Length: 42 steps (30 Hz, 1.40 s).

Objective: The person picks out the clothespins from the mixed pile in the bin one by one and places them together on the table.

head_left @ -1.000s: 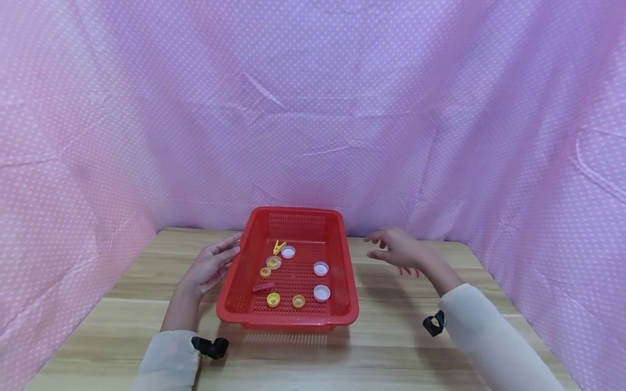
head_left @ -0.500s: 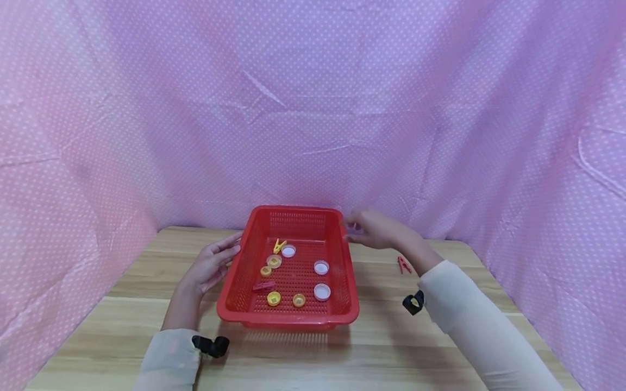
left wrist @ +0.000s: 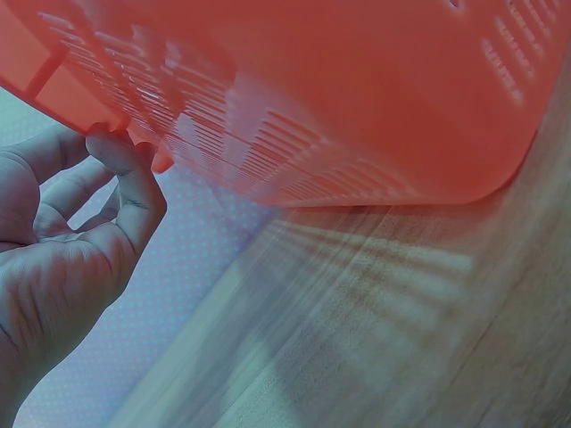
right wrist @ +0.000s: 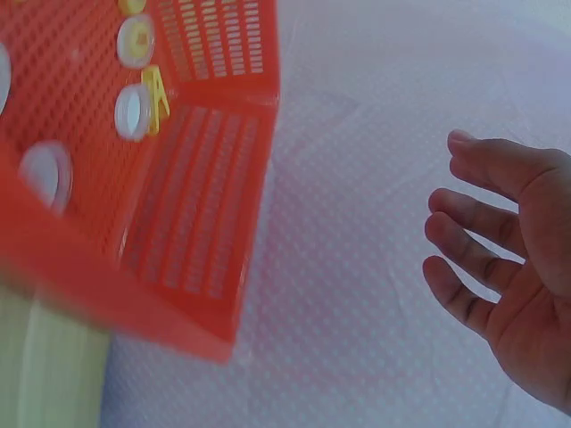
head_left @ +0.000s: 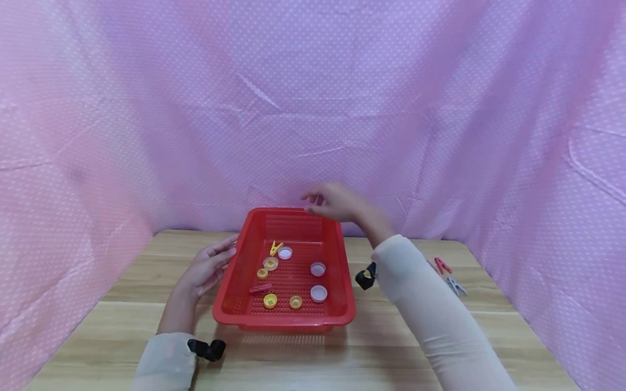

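Observation:
In the head view a red plastic basket [head_left: 283,321] stands on the wooden table. My left hand [head_left: 207,271] holds its left rim from outside, fingertips at the edge; the left wrist view shows curled fingers [left wrist: 134,178] at the rim. My right hand [head_left: 337,202] is above the basket's far right corner with nothing in it, and its fingers [right wrist: 468,254] are loosely bent in the right wrist view. Inside the basket lie a yellow clothespin [head_left: 276,248], a red clothespin [head_left: 261,288], several round yellow pieces [head_left: 270,301] and several clear round cases with white centres [head_left: 318,294].
On the table [head_left: 122,320] at the right lie a red clothespin [head_left: 443,265] and a grey clothespin [head_left: 456,286], with part of another red one behind my sleeve. A pink dotted cloth [head_left: 313,108] hangs behind and at both sides.
My right hand has moved left and away from me, from the table right of the basket to above its far rim. Clothespins at the right have come into sight. The left hand stays put.

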Each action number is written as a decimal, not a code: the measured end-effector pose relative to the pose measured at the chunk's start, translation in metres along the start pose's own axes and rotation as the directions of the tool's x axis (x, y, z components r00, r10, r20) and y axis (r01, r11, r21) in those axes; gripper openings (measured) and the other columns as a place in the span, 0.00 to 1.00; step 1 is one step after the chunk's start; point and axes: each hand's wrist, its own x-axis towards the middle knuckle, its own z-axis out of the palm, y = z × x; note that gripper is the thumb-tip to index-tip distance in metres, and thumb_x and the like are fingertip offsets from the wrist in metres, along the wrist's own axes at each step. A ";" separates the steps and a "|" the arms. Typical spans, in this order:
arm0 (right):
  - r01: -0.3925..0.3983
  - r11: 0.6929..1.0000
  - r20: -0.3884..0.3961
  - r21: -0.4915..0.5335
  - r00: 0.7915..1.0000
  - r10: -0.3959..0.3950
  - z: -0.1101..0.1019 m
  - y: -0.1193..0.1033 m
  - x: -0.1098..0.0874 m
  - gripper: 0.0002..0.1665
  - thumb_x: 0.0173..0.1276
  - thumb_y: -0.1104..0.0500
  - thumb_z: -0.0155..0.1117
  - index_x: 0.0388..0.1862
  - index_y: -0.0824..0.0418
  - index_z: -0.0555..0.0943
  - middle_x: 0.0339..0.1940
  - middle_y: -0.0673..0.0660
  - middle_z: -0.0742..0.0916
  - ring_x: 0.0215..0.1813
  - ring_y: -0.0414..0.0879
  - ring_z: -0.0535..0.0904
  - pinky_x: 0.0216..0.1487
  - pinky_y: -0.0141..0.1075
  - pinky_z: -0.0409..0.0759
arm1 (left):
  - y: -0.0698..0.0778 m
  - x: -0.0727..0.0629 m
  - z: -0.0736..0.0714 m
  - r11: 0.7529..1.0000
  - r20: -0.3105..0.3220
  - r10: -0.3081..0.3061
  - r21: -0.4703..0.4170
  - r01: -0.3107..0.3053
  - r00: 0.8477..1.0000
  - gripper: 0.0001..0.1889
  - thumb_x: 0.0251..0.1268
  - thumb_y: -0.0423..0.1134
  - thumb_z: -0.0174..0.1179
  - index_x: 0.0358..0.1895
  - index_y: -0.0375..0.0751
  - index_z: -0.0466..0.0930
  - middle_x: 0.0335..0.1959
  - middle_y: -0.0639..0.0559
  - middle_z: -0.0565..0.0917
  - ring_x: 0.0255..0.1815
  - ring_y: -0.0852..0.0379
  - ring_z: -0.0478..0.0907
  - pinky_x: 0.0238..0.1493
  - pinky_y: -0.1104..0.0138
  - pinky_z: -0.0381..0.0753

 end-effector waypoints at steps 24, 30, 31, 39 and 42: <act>-0.015 0.988 -0.010 0.156 1.000 0.016 0.100 -0.002 0.057 0.21 0.74 0.58 0.67 0.63 0.61 0.82 0.55 0.59 0.87 0.55 0.51 0.82 0.60 0.39 0.81 | 0.000 -0.004 -0.007 1.000 -0.007 0.010 -0.001 -0.010 1.000 0.31 0.80 0.33 0.53 0.80 0.33 0.55 0.60 0.51 0.83 0.51 0.58 0.85 0.51 0.62 0.87; -0.111 0.959 0.055 0.262 0.993 0.100 0.120 0.006 0.049 0.25 0.74 0.60 0.67 0.68 0.58 0.79 0.61 0.59 0.85 0.56 0.47 0.81 0.61 0.38 0.82 | -0.002 -0.002 -0.002 1.000 -0.020 -0.003 -0.003 0.003 1.000 0.32 0.79 0.33 0.54 0.80 0.32 0.54 0.59 0.51 0.83 0.51 0.58 0.85 0.51 0.62 0.87; -0.123 0.954 0.065 0.275 0.992 0.109 0.123 0.007 0.048 0.25 0.74 0.60 0.67 0.69 0.58 0.79 0.60 0.58 0.85 0.55 0.46 0.81 0.60 0.38 0.83 | -0.002 -0.002 -0.002 1.000 -0.023 -0.007 0.000 0.007 1.000 0.32 0.79 0.33 0.55 0.80 0.33 0.54 0.59 0.51 0.83 0.52 0.58 0.85 0.52 0.62 0.87; -0.207 0.929 0.183 0.305 0.971 0.156 0.138 0.011 0.048 0.28 0.73 0.61 0.67 0.71 0.56 0.78 0.66 0.58 0.82 0.64 0.52 0.78 0.64 0.43 0.81 | 0.000 0.002 -0.001 1.000 -0.018 -0.020 0.020 0.020 1.000 0.31 0.79 0.34 0.55 0.80 0.36 0.57 0.63 0.48 0.81 0.53 0.56 0.85 0.53 0.60 0.86; -0.249 0.925 0.221 0.285 0.957 0.190 0.143 0.012 0.048 0.29 0.72 0.61 0.68 0.71 0.54 0.78 0.68 0.57 0.81 0.64 0.52 0.77 0.63 0.44 0.81 | 0.000 0.003 -0.001 1.000 -0.017 -0.015 0.017 0.015 1.000 0.31 0.79 0.35 0.56 0.80 0.36 0.58 0.64 0.47 0.80 0.53 0.56 0.85 0.52 0.60 0.87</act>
